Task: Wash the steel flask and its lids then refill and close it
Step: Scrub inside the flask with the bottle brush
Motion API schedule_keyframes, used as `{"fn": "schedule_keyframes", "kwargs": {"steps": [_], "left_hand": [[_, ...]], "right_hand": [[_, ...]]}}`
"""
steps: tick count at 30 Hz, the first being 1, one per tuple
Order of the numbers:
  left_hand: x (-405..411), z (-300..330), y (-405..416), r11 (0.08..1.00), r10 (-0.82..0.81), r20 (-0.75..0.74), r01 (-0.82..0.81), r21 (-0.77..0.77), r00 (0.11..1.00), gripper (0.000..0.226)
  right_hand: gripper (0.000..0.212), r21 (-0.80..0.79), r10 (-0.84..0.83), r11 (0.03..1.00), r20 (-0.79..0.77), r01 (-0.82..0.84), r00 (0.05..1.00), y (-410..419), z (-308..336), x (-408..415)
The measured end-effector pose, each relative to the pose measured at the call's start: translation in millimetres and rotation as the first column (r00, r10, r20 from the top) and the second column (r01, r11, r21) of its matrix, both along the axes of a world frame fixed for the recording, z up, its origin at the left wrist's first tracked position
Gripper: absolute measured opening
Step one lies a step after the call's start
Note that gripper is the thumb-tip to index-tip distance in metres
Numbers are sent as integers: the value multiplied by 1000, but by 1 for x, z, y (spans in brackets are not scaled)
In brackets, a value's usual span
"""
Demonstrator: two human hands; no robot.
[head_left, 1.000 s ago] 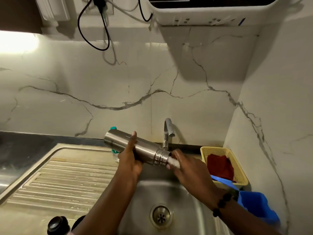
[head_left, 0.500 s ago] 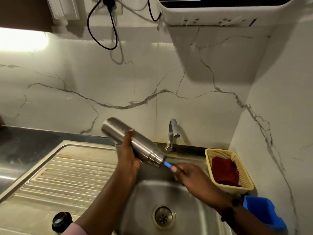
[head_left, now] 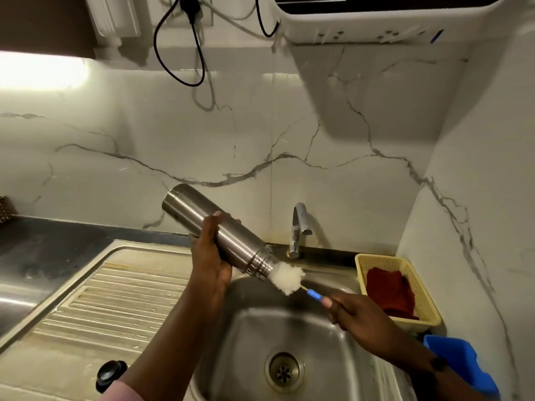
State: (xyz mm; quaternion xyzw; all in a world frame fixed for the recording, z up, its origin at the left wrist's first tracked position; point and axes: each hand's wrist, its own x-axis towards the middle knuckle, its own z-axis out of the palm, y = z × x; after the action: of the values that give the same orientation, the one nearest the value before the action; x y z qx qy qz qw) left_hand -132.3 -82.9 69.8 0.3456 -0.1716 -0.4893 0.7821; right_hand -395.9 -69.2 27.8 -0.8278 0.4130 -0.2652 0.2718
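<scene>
Left hand [head_left: 210,261] grips flask [head_left: 220,233], mouth tilted down-right over sink [head_left: 324,337]; right hand [head_left: 350,311] pinches brush [head_left: 288,277] handle. Keep brush in line with neck, scrub full depth, flask over basin

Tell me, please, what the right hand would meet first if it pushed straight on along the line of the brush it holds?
Most likely the flask's open mouth. The right hand aims the bottle brush up-left, and its white bristles sit at the threaded neck, so they would enter the steel flask gripped by the left hand.
</scene>
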Motion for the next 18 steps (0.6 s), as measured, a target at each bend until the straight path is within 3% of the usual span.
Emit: {"fn": "schedule_keyframes", "kwargs": {"steps": [2,6,9,11,15,17,18], "left_hand": [[-9,-6,2,999,-52,8,52,5,999,76],[-15,-2,-1,992,-123,-21,122,-43,992,116],[-12,1,-3,986,-152,-28,150,-67,988,118],[-17,1,-1,989,-138,-56,134,-66,989,111],[-23,1,2,998,-66,-170,61,-34,983,60],[-24,3,0,999,-35,-187,41,25,982,59],[-23,5,-1,998,-20,-172,28,47,985,65]], "right_hand": [[44,-29,-6,1000,-17,6,1000,1,1,10],[15,-24,-38,999,90,40,995,6,5,37],[16,-62,-76,995,127,84,989,7,3,27],[24,-188,-169,966,51,176,984,4,-1,28],[29,-563,-436,749,-19,351,900,-4,1,35],[29,-634,-429,707,-32,314,903,2,6,42],[22,-617,-389,736,-46,280,920,7,4,43]]}}
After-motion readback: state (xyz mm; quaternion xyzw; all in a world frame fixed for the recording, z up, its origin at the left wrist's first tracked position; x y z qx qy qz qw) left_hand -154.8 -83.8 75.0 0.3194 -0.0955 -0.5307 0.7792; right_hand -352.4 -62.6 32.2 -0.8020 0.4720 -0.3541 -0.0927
